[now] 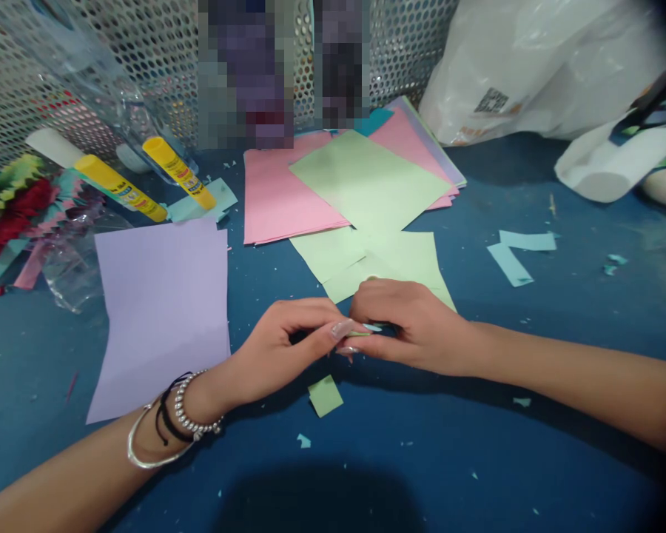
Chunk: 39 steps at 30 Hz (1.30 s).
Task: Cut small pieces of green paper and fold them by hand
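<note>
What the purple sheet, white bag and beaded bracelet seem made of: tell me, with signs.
Purple sheet: matte, probably paper; thin, without shine, edges bent. White bag: likely thin plastic; glossy, crinkled. Beaded bracelet: shiny and silvery, perhaps metal; bright highlights show on the round beads, but coated plastic could look alike.

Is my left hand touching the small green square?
Apart: the head view shows blue tabletop between the left hand and the small green square.
</note>
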{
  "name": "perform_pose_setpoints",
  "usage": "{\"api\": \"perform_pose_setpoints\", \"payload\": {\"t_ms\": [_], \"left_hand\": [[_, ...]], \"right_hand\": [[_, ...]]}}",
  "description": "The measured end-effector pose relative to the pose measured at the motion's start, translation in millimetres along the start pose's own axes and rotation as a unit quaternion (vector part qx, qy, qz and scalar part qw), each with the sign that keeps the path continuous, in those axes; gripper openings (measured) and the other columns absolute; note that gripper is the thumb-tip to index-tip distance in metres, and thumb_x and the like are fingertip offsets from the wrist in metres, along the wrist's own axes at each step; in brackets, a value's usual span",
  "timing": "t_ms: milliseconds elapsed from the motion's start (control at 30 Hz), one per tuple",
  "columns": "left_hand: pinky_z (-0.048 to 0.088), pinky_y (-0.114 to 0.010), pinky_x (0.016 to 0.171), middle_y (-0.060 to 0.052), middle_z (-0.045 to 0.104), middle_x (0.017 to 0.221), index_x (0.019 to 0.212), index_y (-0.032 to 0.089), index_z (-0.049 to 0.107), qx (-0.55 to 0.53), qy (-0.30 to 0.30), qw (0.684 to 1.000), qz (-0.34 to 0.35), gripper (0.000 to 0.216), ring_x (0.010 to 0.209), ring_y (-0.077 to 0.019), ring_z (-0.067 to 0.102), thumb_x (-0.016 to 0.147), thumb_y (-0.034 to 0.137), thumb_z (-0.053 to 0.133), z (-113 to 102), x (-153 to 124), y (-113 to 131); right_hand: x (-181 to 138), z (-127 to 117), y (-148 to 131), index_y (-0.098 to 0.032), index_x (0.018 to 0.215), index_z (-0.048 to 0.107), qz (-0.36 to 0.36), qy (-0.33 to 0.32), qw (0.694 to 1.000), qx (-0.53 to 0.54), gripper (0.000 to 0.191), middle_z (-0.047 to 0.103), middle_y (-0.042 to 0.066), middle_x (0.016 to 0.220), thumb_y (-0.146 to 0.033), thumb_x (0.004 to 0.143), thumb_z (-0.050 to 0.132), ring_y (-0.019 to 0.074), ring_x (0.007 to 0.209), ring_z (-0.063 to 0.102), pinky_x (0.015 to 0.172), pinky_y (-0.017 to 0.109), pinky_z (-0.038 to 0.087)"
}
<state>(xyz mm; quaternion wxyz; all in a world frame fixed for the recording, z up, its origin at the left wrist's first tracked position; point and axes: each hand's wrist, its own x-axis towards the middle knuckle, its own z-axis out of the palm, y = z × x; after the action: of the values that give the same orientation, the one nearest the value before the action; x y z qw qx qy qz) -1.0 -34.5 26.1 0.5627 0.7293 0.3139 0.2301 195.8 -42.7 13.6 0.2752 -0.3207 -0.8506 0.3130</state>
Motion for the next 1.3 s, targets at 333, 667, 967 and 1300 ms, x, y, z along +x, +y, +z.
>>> {"api": "perform_pose_setpoints", "payload": {"t_ms": [333, 667, 967, 1300], "left_hand": [[0.041, -0.019, 0.057, 0.001, 0.052, 0.066, 0.072, 0.015, 0.055, 0.026, 0.037, 0.998, -0.040, 0.029, 0.059, -0.0078, 0.050, 0.092, 0.028, 0.039, 2.8, 2.3, -1.8], [0.038, -0.020, 0.059, 0.003, 0.049, 0.063, 0.073, 0.015, 0.054, 0.054, 0.023, 0.997, -0.039, 0.031, 0.059, -0.0077, 0.048, 0.094, 0.026, 0.034, 3.1, 0.1, -0.2], [0.038, -0.020, 0.059, 0.002, 0.048, 0.061, 0.067, 0.015, 0.049, 0.050, 0.028, 0.998, -0.041, 0.032, 0.060, -0.0080, 0.048, 0.094, 0.025, 0.035, 2.5, 1.3, -3.6], [0.045, -0.019, 0.060, 0.000, 0.055, 0.088, 0.097, 0.021, 0.062, -0.167, 0.006, 0.985, -0.047, 0.018, 0.064, -0.0061, 0.054, 0.090, 0.023, 0.046, 0.1, 0.1, -3.0]], "right_hand": [[-3.7, 2.1, -3.1, -0.020, 0.087, 0.050, -0.055, 0.126, 0.990, 0.014, 0.018, 0.053, 0.001, 0.081, -0.025, 0.078, 0.064, 0.0115, 0.075, 0.051, 0.064, 0.023, 0.043], [-3.8, 1.6, -2.8, -0.018, 0.091, 0.059, -0.080, 0.116, 0.989, -0.040, 0.013, 0.057, 0.005, 0.085, -0.023, 0.079, 0.061, 0.0146, 0.080, 0.052, 0.070, 0.028, 0.046], [-3.1, 2.6, -2.1, -0.017, 0.086, 0.062, -0.061, 0.123, 0.990, -0.024, 0.007, 0.058, 0.004, 0.083, -0.016, 0.079, 0.062, 0.0126, 0.079, 0.053, 0.070, 0.026, 0.046], [-5.4, -4.4, -3.5, -0.023, 0.081, 0.059, -0.098, 0.237, 0.951, -0.171, 0.006, 0.060, 0.001, 0.073, -0.018, 0.078, 0.062, 0.0152, 0.068, 0.055, 0.063, 0.032, 0.043]]}}
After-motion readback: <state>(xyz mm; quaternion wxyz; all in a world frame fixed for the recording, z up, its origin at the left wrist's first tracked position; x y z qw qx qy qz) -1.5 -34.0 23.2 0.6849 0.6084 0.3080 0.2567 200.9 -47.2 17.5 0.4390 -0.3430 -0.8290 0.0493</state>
